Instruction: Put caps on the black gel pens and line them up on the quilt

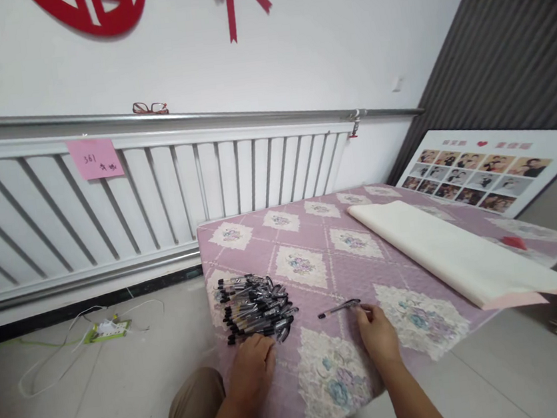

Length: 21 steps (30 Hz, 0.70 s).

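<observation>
Right fingers (364, 311) touch a pen (339, 308) between pen pile (254, 306) and sheet (455, 256).

You've got quilted cloth (311, 232) under you: pink, matt, stitched into soft ridges, with paler floral patches. The pile of pens (254, 306) at your left hand (251, 366) is clear plastic barrels and black caps, catching small glints. The single pen (339, 308) in your right hand (377, 335) has the same glossy clear plastic. Across the cover, the cream sheet (454, 252) looks smooth and matt; paper or fabric, you can't tell. Behind it, the radiator (204, 177) is white painted metal with a slight sheen. The pipe (247, 113) above is bare, shiny metal. The pink note (95, 158) is plain matt paper. The floor tiles (80, 406) are pale, smooth and faintly glossy.
</observation>
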### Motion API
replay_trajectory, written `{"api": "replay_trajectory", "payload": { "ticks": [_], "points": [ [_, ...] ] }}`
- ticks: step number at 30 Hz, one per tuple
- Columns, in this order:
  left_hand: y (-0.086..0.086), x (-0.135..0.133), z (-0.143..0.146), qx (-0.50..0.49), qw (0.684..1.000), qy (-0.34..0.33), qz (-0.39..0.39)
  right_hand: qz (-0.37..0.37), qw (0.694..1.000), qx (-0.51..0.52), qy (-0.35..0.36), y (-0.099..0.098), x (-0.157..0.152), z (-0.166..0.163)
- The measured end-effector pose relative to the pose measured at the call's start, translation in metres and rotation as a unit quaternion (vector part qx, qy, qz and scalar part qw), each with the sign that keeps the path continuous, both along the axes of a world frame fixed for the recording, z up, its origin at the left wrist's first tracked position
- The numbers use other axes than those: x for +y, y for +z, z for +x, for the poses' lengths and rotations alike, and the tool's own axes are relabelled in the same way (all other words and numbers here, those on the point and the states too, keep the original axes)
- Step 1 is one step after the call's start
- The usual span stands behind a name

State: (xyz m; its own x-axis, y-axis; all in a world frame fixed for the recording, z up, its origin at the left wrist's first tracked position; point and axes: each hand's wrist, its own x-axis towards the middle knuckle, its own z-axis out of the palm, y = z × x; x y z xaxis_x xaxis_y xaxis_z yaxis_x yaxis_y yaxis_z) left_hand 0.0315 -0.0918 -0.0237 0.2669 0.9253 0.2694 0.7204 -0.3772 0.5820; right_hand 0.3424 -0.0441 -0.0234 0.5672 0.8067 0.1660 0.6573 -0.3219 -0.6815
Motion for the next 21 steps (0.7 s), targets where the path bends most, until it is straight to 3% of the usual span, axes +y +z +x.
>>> {"api": "replay_trajectory", "payload": {
  "ticks": [5,9,13,21],
  "points": [
    [-0.004,0.001,0.001,0.008,1.0,0.006,0.004,0.062,0.996,0.018,0.069,-0.012,-0.016,-0.039],
    [-0.007,0.0,0.002,0.012,0.999,0.036,0.033,0.138,0.972,0.008,0.189,-0.018,-0.022,-0.081],
    [-0.004,-0.002,0.002,0.022,0.996,0.065,0.062,0.161,0.941,-0.038,0.293,-0.012,-0.028,-0.121],
    [0.002,-0.004,0.006,0.063,0.993,0.093,0.045,0.164,0.909,-0.127,0.362,-0.002,-0.032,-0.154]
  ]
}}
